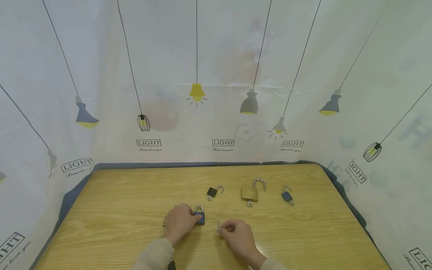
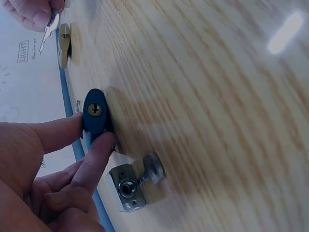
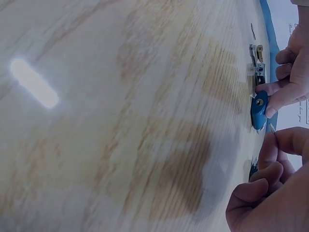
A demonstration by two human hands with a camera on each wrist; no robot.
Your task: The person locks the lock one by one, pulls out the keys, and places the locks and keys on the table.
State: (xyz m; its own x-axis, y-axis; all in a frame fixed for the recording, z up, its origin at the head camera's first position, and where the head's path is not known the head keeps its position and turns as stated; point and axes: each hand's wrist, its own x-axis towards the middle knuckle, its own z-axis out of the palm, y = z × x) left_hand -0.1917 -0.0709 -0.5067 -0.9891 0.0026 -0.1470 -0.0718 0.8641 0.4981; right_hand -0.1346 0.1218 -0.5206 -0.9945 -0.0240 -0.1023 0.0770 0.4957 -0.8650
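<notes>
A pale cloth backdrop (image 1: 216,56) printed with hanging lamps surrounds the light wood-grain counter (image 1: 303,240). The left hand (image 1: 180,221) pinches a dark-blue, rounded metal padlock (image 1: 200,218) between thumb and finger; to its right, apart from it, the right hand (image 1: 237,236) pinches a thin silver metal key (image 1: 218,227). The padlock could twist or slip if that light fingertip pinch took a sideways push; the key, held only by its end, could drop or meet the brass keyhole (image 2: 95,109) askew.

No box or tray shows; the locks' bodies are the nearest thing to containers. Beyond the hands, a small black padlock (image 1: 212,192), a large brass padlock (image 1: 249,194) and a small blue padlock (image 1: 287,196) have raised shackles and keys apparently in their bases.
</notes>
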